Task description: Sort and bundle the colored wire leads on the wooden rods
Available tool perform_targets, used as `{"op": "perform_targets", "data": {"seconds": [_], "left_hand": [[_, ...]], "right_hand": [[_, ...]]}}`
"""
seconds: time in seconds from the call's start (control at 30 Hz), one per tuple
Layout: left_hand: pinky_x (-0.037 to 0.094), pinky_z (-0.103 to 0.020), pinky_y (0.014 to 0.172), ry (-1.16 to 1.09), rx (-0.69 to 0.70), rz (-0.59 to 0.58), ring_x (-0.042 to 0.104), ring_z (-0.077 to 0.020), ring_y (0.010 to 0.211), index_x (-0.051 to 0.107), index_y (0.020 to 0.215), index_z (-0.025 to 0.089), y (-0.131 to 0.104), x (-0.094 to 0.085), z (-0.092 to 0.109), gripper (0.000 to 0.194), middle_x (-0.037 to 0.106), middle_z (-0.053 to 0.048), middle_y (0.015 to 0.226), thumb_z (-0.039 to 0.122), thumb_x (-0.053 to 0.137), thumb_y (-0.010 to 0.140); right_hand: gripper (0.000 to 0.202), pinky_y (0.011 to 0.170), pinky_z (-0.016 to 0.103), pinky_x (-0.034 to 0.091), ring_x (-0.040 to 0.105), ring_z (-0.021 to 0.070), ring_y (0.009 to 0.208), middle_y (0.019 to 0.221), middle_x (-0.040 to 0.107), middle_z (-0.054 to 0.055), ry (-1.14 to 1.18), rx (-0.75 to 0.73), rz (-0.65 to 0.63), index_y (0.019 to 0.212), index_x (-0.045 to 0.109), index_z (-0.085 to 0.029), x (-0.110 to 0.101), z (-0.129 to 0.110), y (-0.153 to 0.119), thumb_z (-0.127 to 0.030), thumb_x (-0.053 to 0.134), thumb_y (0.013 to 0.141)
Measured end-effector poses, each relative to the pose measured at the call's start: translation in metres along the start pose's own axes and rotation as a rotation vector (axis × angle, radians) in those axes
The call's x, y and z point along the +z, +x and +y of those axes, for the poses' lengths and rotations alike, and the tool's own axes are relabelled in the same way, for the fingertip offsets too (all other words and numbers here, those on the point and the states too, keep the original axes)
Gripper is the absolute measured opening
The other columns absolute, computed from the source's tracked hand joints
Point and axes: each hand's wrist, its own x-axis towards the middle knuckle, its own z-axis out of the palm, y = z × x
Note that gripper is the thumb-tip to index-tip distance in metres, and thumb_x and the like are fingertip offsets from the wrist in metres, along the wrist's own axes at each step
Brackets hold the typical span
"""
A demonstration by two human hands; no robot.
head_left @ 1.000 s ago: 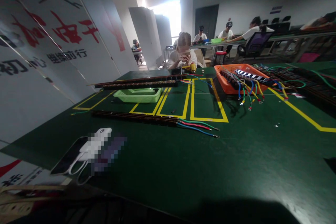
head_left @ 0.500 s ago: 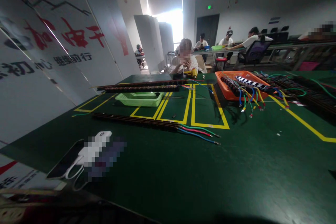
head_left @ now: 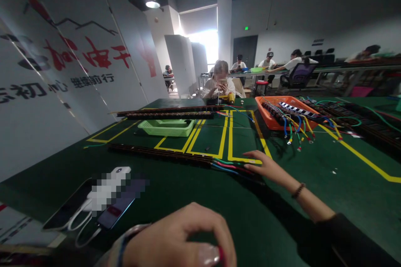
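Right hand loosely open beside 3 wire leads; lopsided pulling could strain their joints. Left hand curled; contents cannot be determined.

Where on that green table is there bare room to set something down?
Bare green tabletop shows between the right arm's black sleeve and the slanting yellow tape, and between the white device and the long dark strip bundle. It's crowded around the orange plastic basket of wired strips, and at front left among phones.
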Motion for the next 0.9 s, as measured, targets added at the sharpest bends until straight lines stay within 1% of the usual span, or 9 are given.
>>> {"op": "perform_targets", "data": {"seconds": [0.03,0.07,0.13,0.27,0.4,0.5,0.63,0.8,0.9], "left_hand": [[0.049,-0.018,0.086,-0.074,-0.084,-0.045,0.064,-0.0069,0.085,0.066,0.090,0.017,0.014,0.003,-0.003,0.042,0.070,-0.005,0.093,0.052,0.045,0.080],[0.048,-0.019,0.090,-0.108,-0.166,-0.006,0.063,-0.0076,0.091,0.065,0.094,0.018,0.029,0.007,-0.009,0.040,0.069,-0.005,0.100,0.051,0.047,0.079],[0.047,-0.018,0.089,-0.133,-0.224,-0.007,0.063,-0.0079,0.092,0.065,0.091,0.019,0.061,0.012,-0.027,0.037,0.069,-0.003,0.098,0.050,0.051,0.077],[0.046,-0.017,0.081,-0.278,-0.308,-0.065,0.063,-0.0057,0.083,0.062,0.086,0.017,0.118,0.012,-0.068,0.030,0.068,-0.002,0.093,0.045,0.054,0.077],[0.042,-0.014,0.064,-0.399,-0.309,-0.073,0.062,-0.0053,0.068,0.058,0.084,0.014,0.154,0.006,-0.099,0.032,0.066,-0.004,0.084,0.044,0.049,0.077],[0.043,-0.015,0.062,-0.545,-0.301,-0.060,0.063,-0.0087,0.067,0.056,0.085,0.012,0.164,0.000,-0.119,0.037,0.065,-0.007,0.083,0.045,0.043,0.078],[0.047,-0.021,0.071,-0.732,-0.317,-0.004,0.065,-0.0119,0.071,0.056,0.084,0.011,0.165,-0.011,-0.137,0.039,0.065,-0.008,0.080,0.046,0.042,0.077],[0.045,-0.031,0.089,-0.871,-0.394,-0.077,0.067,-0.0179,0.086,0.053,0.097,0.013,0.165,-0.020,-0.142,0.054,0.065,-0.014,0.097,0.060,0.037,0.076],[0.044,-0.032,0.094,-0.931,-0.396,-0.027,0.067,-0.0191,0.093,0.049,0.102,0.016,0.165,-0.021,-0.141,0.066,0.063,-0.015,0.105,0.072,0.037,0.070]], "right_hand": [[0.067,0.106,0.029,0.040,0.049,0.0114,0.114,0.125,0.048,0.008,-0.018,0.009,0.001,0.125,0.054,-0.019,0.013,0.009,0.010,-0.063,0.050,0.074],[0.067,0.106,0.029,0.039,0.049,0.0119,0.114,0.124,0.049,0.008,-0.057,0.006,-0.016,0.124,0.055,-0.019,0.024,0.016,0.016,-0.064,0.050,0.074],[0.068,0.103,0.029,0.039,0.047,0.0127,0.112,0.120,0.051,0.007,-0.135,-0.004,-0.043,0.122,0.056,-0.021,0.038,0.026,0.023,-0.066,0.051,0.071],[0.069,0.096,0.025,0.038,0.047,0.0102,0.102,0.109,0.054,0.006,-0.189,-0.009,-0.073,0.120,0.059,-0.023,0.046,0.031,0.024,-0.070,0.051,0.069],[0.065,0.093,0.021,0.035,0.047,0.0078,0.099,0.105,0.056,0.005,-0.199,0.005,-0.060,0.114,0.062,-0.022,0.050,0.032,0.028,-0.067,0.057,0.067],[0.059,0.089,0.019,0.033,0.047,0.0058,0.091,0.096,0.059,0.004,-0.195,0.038,-0.058,0.102,0.066,-0.017,0.053,0.033,0.032,-0.065,0.058,0.068],[0.047,0.081,0.016,0.032,0.048,0.0038,0.083,0.089,0.060,0.002,-0.158,0.079,-0.043,0.092,0.067,-0.017,0.056,0.030,0.033,-0.057,0.059,0.071],[0.029,0.075,0.013,0.031,0.050,0.0025,0.082,0.091,0.061,0.000,-0.202,0.075,-0.025,0.091,0.066,-0.020,0.057,0.025,0.031,-0.043,0.054,0.078],[0.023,0.074,0.013,0.031,0.050,0.0024,0.082,0.091,0.060,0.001,-0.313,0.062,-0.031,0.090,0.066,-0.019,0.057,0.020,0.029,-0.032,0.049,0.082]]}}
